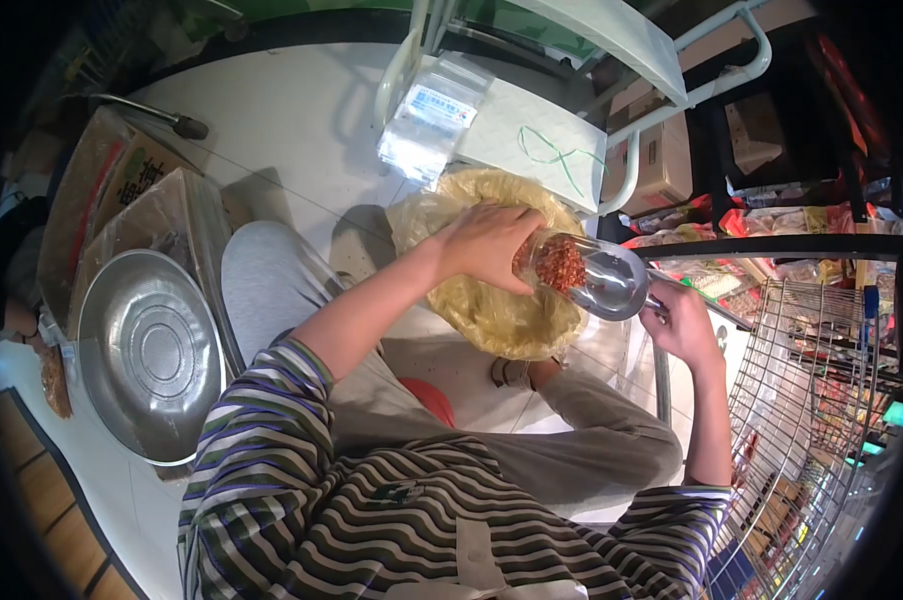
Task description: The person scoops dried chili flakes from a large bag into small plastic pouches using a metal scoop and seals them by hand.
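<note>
My right hand [683, 322] is closed round the handle of a scoop [616, 282] with a shiny, see-through-looking bowl. Coarse red flakes, like crushed dried chili [559, 264], lie at the scoop's front end. My left hand [486, 245] curls round that end, thumb below and fingers above. Something clear shows at its grip, but its kind is hidden by the hand. Beneath both hands stands a wide container lined with a yellow plastic bag [511, 330]; its contents are mostly hidden.
A large metal basin [156, 365] rests on cardboard boxes [141, 190] at left. Clear plastic packaging [436, 115] and green string [551, 150] lie on a white shelf [501, 120] ahead. A wire cart [801, 420] stands at right. Another person's hand [31, 330] shows at far left.
</note>
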Demonstrator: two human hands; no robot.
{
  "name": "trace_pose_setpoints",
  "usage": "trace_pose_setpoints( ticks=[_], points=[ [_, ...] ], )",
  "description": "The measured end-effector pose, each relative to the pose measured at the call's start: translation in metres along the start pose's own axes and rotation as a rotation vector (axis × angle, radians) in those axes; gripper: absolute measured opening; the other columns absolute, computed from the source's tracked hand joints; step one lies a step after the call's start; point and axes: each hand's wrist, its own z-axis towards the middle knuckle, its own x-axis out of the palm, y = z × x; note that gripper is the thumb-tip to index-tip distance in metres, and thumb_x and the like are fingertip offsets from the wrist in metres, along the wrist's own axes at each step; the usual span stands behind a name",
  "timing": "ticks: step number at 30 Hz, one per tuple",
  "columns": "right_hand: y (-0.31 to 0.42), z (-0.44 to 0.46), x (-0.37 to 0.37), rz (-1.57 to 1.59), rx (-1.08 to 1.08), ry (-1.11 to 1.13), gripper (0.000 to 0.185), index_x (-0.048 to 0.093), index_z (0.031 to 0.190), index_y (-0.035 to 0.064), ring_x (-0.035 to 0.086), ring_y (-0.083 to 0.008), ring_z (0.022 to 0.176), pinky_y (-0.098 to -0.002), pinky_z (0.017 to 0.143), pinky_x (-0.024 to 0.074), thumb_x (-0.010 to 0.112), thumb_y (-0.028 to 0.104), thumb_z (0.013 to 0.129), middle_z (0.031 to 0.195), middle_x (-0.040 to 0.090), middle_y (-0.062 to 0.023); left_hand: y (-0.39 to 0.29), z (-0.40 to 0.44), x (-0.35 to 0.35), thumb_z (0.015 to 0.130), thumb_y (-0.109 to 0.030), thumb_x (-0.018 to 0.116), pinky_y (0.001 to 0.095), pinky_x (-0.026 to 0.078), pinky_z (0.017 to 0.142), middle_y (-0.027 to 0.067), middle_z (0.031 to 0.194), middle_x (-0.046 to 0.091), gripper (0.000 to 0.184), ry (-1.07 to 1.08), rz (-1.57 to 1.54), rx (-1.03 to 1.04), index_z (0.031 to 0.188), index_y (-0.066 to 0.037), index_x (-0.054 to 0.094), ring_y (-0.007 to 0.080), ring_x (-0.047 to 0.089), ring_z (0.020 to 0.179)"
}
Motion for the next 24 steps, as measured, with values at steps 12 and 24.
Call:
trace_pose_setpoints(
  ticks=[12,24],
  points=[
    [0.018,0.029,-0.019,-0.168,-0.024,0.107,0.018,0.070,0.089,0.0035,0.063,-0.0381,0.067,-0.0449,0.067,0.0514,0.067,0.012,0.074,0.070,0.065,-0.0190,0.002,0.006,0.014,0.059,-0.045,0.084,0.0427,0.046,0.087,0.0136,0.104,0.061,0.076,0.000,0.035,-0.007,0.116,-0.007,0.052,0.0334,0.062,0.095],
    [0.058,0.034,-0.065,-0.094,-0.031,0.143,0.019,0.070,0.094,0.0005,0.062,-0.0400,0.077,-0.0434,0.071,0.0496,0.067,0.007,0.076,0.081,0.066,-0.0210,-0.004,0.012,0.024,0.059,-0.046,0.084,0.0446,0.049,0.087,0.0175,0.106,0.059,0.081,-0.111,-0.056,-0.056,0.118,-0.002,0.049,0.0361,0.062,0.097]
  ],
)
